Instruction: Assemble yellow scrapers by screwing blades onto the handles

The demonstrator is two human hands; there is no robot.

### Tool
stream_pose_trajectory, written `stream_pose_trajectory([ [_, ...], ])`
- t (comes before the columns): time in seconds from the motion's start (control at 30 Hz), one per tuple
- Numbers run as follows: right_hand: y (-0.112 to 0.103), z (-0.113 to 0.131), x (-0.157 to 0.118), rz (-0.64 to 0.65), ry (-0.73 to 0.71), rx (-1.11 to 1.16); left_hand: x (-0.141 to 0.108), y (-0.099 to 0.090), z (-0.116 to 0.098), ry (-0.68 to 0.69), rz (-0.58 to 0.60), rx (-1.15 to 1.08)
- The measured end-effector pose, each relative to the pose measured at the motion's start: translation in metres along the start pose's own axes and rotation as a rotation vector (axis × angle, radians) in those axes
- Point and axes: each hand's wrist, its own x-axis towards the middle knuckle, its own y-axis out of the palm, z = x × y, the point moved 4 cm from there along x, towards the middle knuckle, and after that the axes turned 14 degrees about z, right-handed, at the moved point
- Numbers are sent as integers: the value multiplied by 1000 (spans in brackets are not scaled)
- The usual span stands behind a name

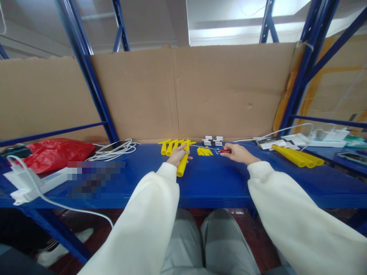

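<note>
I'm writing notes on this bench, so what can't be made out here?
In the head view:
Held yellow tube: partly hidden by the left hand.
Red-handled tool: its tip is too small to tell whether it touches the tube.
Small pale bits: too small to identify.
Red plastic: its folds hide whatever may lie inside.

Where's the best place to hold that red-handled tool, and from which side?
Probably by the red handle, coming from the right, as the right hand does. The handle is thicker than the thin shaft, which points left towards the upper end of the yellow tube in the left hand, so the right side looks freer.
</note>
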Motion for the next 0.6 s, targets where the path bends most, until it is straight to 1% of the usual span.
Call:
stream_pose_trajectory([
  [0.13,0,4,-1,46,-22,42,3,-2,1,-2,-5,-7],
  [0.23,2,4,1,30,-38,77,4,-2,1,-16,-3,-16],
  [0.33,1,4,1,0,-12,9,2,-1,0,-29,-8,-9],
  [0.47,-5,5,-2,-51,55,-97,1,1,0,-33,-8,3],
  [0.6,-7,9,-3,-7,46,-100,2,0,1,-24,3,-18],
])
